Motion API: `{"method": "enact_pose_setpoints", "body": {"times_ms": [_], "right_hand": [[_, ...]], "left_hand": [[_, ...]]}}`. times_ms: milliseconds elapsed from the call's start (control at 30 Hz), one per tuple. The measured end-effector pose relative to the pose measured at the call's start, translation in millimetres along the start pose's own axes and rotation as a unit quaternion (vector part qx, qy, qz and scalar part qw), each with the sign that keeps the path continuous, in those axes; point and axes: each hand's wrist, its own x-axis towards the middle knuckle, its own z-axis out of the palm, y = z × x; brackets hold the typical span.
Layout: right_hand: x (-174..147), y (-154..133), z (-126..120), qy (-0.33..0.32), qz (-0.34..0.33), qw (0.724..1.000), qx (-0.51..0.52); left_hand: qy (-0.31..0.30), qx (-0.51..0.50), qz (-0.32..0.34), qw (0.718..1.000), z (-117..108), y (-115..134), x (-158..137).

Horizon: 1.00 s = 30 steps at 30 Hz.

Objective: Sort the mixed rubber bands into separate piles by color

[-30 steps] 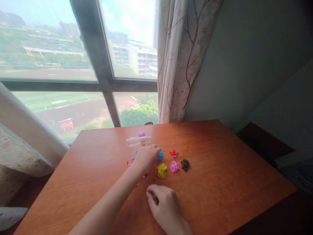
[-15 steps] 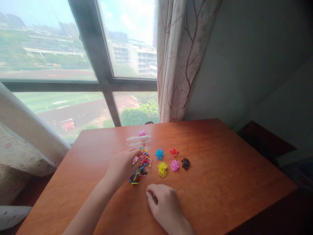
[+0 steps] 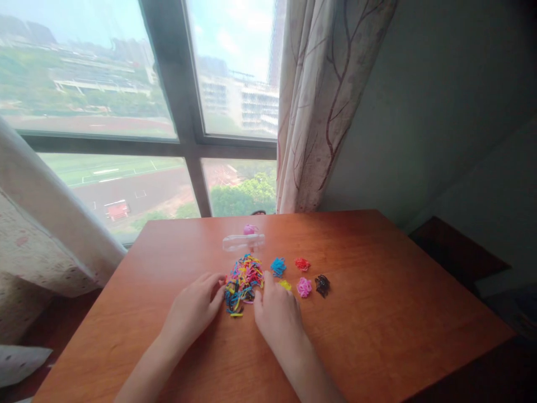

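Note:
A mixed pile of multicoloured rubber bands (image 3: 245,280) lies on the table between my hands. My left hand (image 3: 195,305) rests at the pile's left edge, thumb and fingers apart, with nothing visible between them. On the other side, my right hand (image 3: 280,313) reaches to the pile's right edge with its index finger stretched out and its thumb apart. It partly covers the yellow bands (image 3: 285,285). Small single-colour heaps lie to the right: blue bands (image 3: 277,267), red bands (image 3: 302,264), pink bands (image 3: 304,287) and black bands (image 3: 323,285).
Behind the pile lies a clear plastic container or bag (image 3: 243,242), with a small pink object (image 3: 250,229) beyond it. The brown wooden table (image 3: 377,313) stands against a window with a patterned curtain (image 3: 312,112).
My left hand has drawn back from over the mixed pile to its left edge. My right hand has moved forward from the table front and unfolded beside the pile. The view has shifted slightly.

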Motion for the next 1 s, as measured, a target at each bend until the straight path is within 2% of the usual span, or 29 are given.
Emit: {"method": "enact_pose_setpoints", "body": {"times_ms": [200, 500, 633, 767, 867, 1000], "right_hand": [[17, -13, 5, -0.049, 0.068, 0.996, -0.021], [18, -8, 10, -0.064, 0.013, 0.998, 0.002], [13, 3, 12, -0.054, -0.019, 0.998, 0.030], [1, 9, 12, -0.035, -0.023, 0.997, 0.062], [-11, 11, 12, -0.029, -0.025, 0.997, 0.064], [-27, 12, 15, -0.031, -0.021, 0.998, 0.049]], "left_hand": [[-0.037, -0.036, -0.005, 0.999, -3, 2, 0], [-0.088, -0.114, 0.036, 0.989, -5, 9, -5], [-0.101, -0.107, 0.045, 0.988, -7, 8, -6], [-0.106, -0.048, 0.029, 0.993, -14, 3, -9], [-0.146, -0.029, 0.036, 0.988, -17, 1, -12], [-0.190, -0.064, 0.066, 0.977, -14, 4, -15]]}}
